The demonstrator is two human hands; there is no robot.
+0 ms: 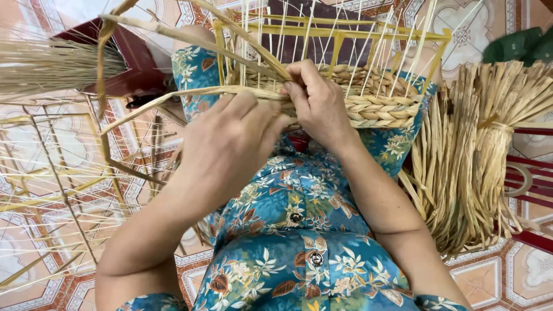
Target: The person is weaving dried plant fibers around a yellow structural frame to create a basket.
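Observation:
A half-woven straw basket (377, 102) rests on my lap, built on a yellow wire frame (334, 31) with thin upright ribs. My left hand (230, 141) grips a twisted dry straw strand (173, 95) that runs out to the left. My right hand (314, 101) pinches the same strand where it meets the braided rim, fingers pressed against the weave. A second long strand (190, 37) slants up from my right hand toward the upper left.
A thick bundle of dry straw (472, 161) lies at my right on the patterned tile floor (507, 276). Another yellow wire frame (52, 173) stands at my left. A dark red stool (135, 63) and a straw sheaf (46, 66) are at upper left.

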